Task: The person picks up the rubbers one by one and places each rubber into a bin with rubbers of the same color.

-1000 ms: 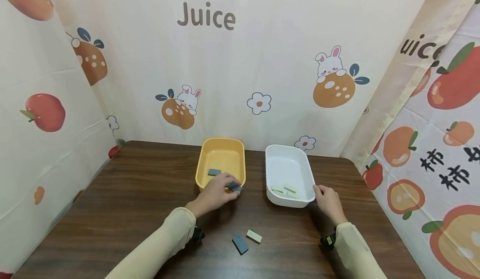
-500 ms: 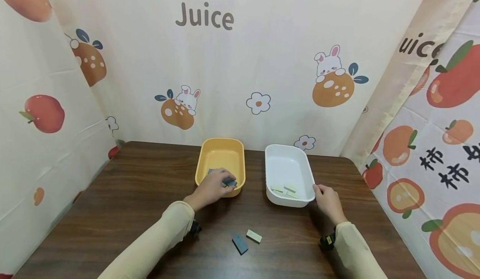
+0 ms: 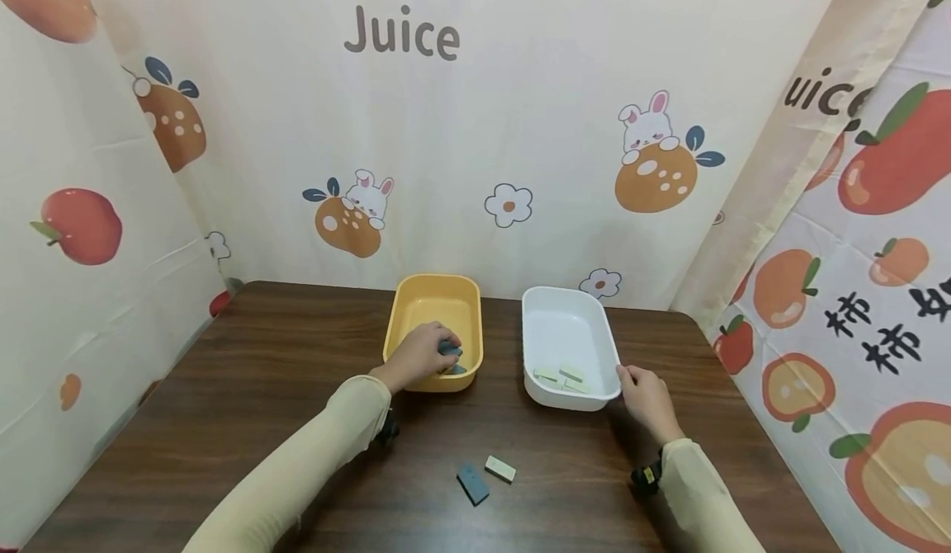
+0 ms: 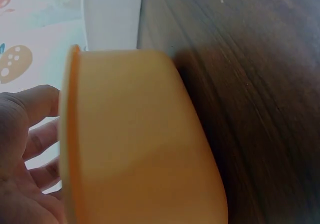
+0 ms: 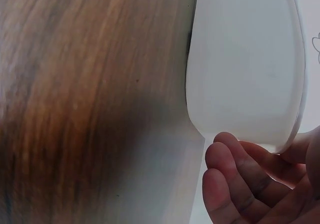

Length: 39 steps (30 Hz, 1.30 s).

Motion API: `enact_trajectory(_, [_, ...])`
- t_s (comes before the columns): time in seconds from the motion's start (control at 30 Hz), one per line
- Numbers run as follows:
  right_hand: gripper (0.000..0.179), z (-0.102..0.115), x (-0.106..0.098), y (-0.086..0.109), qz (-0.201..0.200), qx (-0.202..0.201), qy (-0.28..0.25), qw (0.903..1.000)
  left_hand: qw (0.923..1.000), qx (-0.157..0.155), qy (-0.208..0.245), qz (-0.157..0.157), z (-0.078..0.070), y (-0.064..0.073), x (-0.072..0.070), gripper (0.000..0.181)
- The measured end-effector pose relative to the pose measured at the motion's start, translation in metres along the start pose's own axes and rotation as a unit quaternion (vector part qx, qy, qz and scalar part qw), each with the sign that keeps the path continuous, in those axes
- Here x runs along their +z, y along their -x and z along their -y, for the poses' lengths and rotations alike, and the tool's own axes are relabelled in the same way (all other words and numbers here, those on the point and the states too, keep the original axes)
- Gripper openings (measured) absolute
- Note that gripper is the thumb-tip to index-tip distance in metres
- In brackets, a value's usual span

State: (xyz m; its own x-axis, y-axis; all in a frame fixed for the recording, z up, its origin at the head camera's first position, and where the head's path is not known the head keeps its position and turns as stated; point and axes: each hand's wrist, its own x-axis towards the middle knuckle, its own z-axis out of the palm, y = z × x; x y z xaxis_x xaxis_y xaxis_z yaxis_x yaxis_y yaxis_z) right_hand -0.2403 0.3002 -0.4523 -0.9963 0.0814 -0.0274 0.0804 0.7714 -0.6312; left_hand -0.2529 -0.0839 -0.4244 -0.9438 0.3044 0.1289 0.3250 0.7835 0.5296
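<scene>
My left hand (image 3: 418,353) reaches over the near rim of the yellow tub (image 3: 478,314). Between its thumb and fingers is a blue-grey block (image 3: 448,347), and another blue-grey piece (image 3: 456,369) lies below it in the tub. In the left wrist view the tub's wall (image 4: 135,134) hides the fingertips. My right hand (image 3: 650,400) pinches the near right corner of the white tub (image 3: 568,330); in the right wrist view the thumb and forefinger meet at its rim, the other fingers curled below. Several pale green blocks (image 3: 571,372) lie inside the white tub.
On the brown wooden table (image 3: 297,330), nearer the person, lie one blue-grey block (image 3: 472,484) and one pale green block (image 3: 500,469). Both tubs stand near the table's back edge, in front of a fruit-printed curtain (image 3: 446,148).
My left hand has moved left and farther into the yellow tub with the blue-grey block. A second blue-grey piece now shows below it. The right hand stays at the white tub's corner.
</scene>
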Motion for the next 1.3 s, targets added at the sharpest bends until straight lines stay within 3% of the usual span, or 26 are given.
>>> enact_trajectory(0.43, [0.041,0.001,0.000,0.001,-0.003,0.000,0.001,1.0000,0.9984,-0.041,-0.015,0.036,0.012,-0.028,0.016,0.018])
enact_trajectory(0.77, [0.042,0.001,0.001,0.000,-0.011,-0.008,0.001,0.9999,0.9966,-0.055,0.025,0.055,0.013,-0.036,0.024,0.021])
enact_trajectory(0.97, [0.041,0.000,0.004,-0.001,-0.010,-0.006,-0.002,0.9999,0.9962,-0.053,0.020,0.067,0.017,-0.038,0.028,0.006])
enact_trajectory(1.3, [0.042,0.000,0.003,-0.002,-0.013,-0.007,0.001,0.9999,0.9955,-0.050,0.016,0.079,0.017,-0.039,0.029,0.007])
